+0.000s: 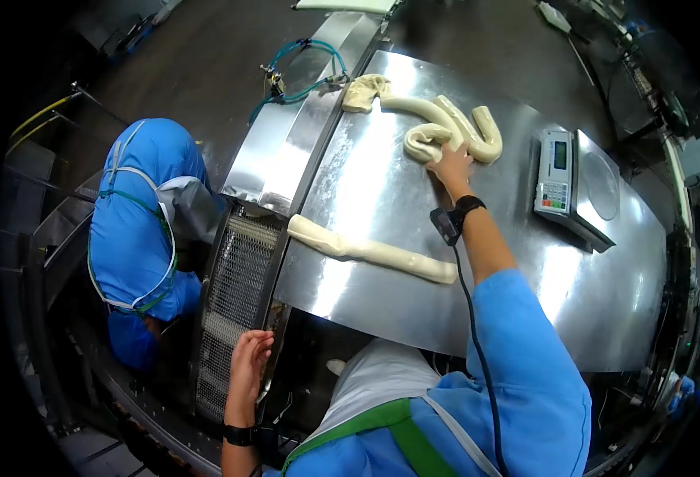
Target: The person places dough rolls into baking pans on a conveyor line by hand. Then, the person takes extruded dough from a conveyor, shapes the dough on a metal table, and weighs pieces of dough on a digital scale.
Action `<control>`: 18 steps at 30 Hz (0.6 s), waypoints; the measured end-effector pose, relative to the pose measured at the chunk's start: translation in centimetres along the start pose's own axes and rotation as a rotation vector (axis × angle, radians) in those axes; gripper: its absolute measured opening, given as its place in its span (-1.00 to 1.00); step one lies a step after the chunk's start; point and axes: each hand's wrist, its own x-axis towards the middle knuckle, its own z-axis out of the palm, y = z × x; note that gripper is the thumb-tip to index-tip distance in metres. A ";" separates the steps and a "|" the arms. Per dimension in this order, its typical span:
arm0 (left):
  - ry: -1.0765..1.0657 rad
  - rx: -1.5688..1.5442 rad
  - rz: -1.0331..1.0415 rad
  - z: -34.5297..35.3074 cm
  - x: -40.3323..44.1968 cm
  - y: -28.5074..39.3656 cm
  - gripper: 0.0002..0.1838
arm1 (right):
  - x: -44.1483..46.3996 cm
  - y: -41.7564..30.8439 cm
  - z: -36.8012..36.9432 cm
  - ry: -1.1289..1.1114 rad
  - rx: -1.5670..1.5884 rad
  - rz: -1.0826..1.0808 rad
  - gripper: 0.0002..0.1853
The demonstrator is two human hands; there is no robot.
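a metal tabletop [493, 230] carries a heap of coiled dough [437, 127] near its far edge. the right hand [452, 168] is on the coil, fingers spread a little against it. one dough strip [374, 253] lies apart, nearer the person. the left hand [253, 362], holding nothing, is by the mesh conveyor [235, 294], fingers loosely bent. a scale [577, 187] stands to the right.

2+ dough pcs [374, 253], 1 scale [554, 171], 1 tbl [398, 199]
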 end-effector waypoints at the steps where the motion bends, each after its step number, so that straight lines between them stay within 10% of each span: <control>1: 0.038 -0.013 -0.004 -0.1 -0.4 0.1 -0.85 | 0.5 0.0 0.2 0.024 0.019 -0.031 -0.46; 5: 0.091 -0.044 -0.028 -1.1 -0.5 -1.1 -0.85 | 6.3 3.7 1.4 -0.301 0.626 -0.142 -0.68; 12: 0.079 -0.020 -0.042 0.9 -1.5 -0.1 -0.84 | 10.4 5.8 -12.5 0.246 0.896 -0.237 -0.75; 15: 0.017 0.031 -0.025 1.4 -2.6 -0.6 -0.82 | 11.8 11.1 -14.8 0.624 0.351 -0.665 -0.72; 18: 0.027 0.022 -0.062 1.7 -4.4 -2.6 -0.80 | 6.4 8.6 -16.5 0.350 0.473 -0.093 -0.65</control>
